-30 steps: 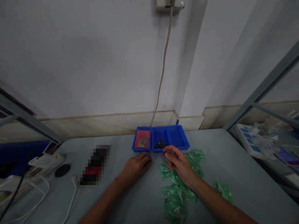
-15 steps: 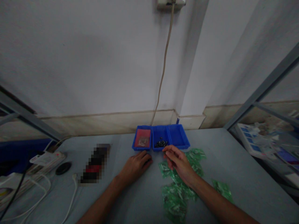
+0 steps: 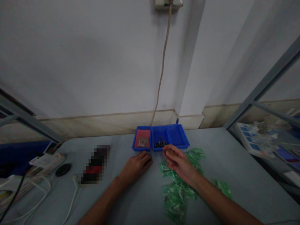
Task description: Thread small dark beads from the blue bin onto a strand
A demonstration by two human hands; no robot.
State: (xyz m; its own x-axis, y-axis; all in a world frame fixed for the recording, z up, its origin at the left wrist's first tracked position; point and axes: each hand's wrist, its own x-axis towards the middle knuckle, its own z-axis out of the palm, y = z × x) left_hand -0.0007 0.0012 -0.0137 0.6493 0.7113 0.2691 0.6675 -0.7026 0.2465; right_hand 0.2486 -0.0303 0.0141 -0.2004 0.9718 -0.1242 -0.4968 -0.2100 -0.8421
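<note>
My left hand [image 3: 135,165] rests on the table just in front of the blue tray [image 3: 132,147], loosely bent, with a dark gap between thumb and fingers; nothing shows in it. Close to the front edge of the tray's middle compartment, my right hand [image 3: 177,161] is closed in a pinch. Whatever its fingertips hold is too small to make out. Small dark metal parts [image 3: 161,143] lie in a pile in that middle compartment. The left one holds a red sheet [image 3: 143,134] with a clear bag [image 3: 142,142] on it. Green plastic packets [image 3: 174,200] lie under and around my right hand.
Another green packet [image 3: 222,187] lies right of my right forearm. On the left are a pixelated dark object [image 3: 95,165], a black round disc [image 3: 63,169], a white cable [image 3: 73,197] and a power strip [image 3: 52,159]. Metal frame bars [image 3: 262,87] slant up at both sides; a wall stands behind.
The whole view has shifted slightly. Both hands stay in nearly the same places, the right still pinched by the middle compartment.
</note>
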